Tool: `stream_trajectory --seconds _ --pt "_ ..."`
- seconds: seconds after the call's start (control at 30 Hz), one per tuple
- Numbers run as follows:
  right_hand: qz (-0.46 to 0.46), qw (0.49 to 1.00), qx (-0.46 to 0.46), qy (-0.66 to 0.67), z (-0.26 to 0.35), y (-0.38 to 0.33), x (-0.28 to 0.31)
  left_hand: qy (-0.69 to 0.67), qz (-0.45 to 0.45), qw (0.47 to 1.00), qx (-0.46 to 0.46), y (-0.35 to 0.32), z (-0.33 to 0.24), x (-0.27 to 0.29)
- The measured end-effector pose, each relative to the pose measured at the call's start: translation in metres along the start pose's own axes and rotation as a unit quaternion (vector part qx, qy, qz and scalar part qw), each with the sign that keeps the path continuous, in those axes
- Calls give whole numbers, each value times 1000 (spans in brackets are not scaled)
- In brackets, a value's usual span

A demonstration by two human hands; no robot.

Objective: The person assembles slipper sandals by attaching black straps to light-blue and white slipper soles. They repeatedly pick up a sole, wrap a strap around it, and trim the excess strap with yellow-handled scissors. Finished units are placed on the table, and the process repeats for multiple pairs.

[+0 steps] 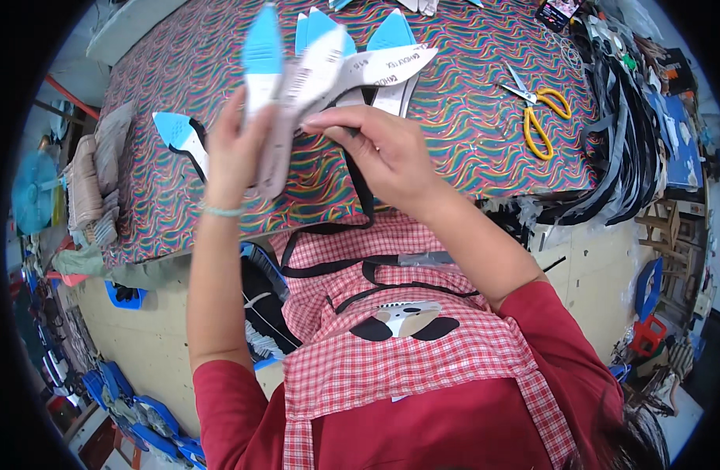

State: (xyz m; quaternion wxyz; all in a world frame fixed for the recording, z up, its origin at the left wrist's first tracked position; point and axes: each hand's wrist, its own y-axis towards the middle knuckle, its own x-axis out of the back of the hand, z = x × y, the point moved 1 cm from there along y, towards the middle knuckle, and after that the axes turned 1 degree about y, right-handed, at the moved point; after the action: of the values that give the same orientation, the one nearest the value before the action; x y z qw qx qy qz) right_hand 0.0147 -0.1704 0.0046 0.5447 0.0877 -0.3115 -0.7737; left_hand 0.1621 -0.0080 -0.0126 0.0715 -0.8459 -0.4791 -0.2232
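My left hand is wrapped round a white shoe insole board with a pointed blue end, raised above the table and partly blurred. More white boards fan out behind it, and I cannot tell which of them are held. With thumb and forefinger pressed together, my right hand grips a narrow black strip at the board's edge. From there the strip drops over the table edge and loops across my checked apron. Another blue-tipped insole board, edged in black, lies left of my left hand.
Yellow-handled scissors lie spread on the patterned tablecloth at the right. Many black strips hang over the table's right end. Folded fabric is stacked at the left edge. A blue bin stands below the table.
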Motion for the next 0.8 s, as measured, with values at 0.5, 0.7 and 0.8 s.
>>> stream_trajectory --seconds 0.5,0.7,0.8 --pt "-87 976 -142 144 12 -3 12 -408 122 895 130 0 -33 -14" --pt "141 829 -245 482 86 -11 78 -427 185 885 2 -19 -96 -25" --pt "47 920 -286 264 87 -11 69 -326 206 917 98 -60 -103 -27"
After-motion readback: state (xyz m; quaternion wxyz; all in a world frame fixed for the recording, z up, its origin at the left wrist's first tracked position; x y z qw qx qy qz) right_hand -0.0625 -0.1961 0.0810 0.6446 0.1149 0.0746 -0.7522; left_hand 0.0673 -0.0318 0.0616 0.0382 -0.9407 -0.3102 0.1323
